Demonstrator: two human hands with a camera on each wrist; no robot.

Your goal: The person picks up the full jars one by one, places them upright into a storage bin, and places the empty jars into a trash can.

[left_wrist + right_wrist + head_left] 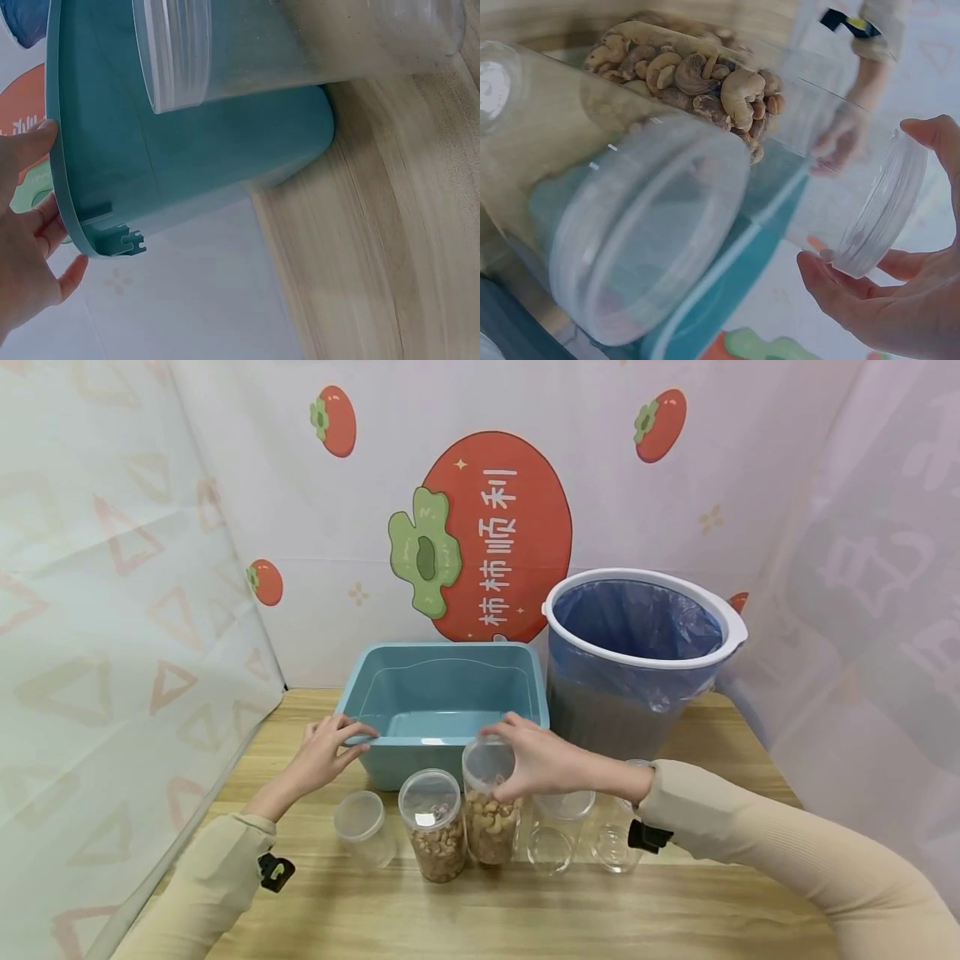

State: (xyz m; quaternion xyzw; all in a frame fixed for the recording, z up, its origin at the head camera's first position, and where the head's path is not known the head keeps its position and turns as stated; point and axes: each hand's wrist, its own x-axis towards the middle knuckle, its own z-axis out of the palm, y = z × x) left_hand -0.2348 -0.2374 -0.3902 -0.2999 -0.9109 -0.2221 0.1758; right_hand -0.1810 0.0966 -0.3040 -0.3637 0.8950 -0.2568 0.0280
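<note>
My right hand [546, 760] grips a tall clear jar of nuts [491, 827] round its lidded top. In the right wrist view, thumb and fingers curl about the clear lid [881, 206], and cashews [742, 94] lie lower in the jar. The left hand [324, 752] holds the rim of the blue-green plastic basin [420, 742] at its front left corner. In the left wrist view its fingers [41, 142] are at that rim. A second lidded jar of nuts [438, 852] stands just left of the gripped one.
Beside the nuts, a short lidded clear jar [367, 839] stands left. Two clear jars, one lidded [553, 835] and one partly hidden by the right arm [617, 839], stand right. A bin with a blue liner [630, 693] is behind right. White patterned sheets [360, 527] enclose the wooden table [450, 927].
</note>
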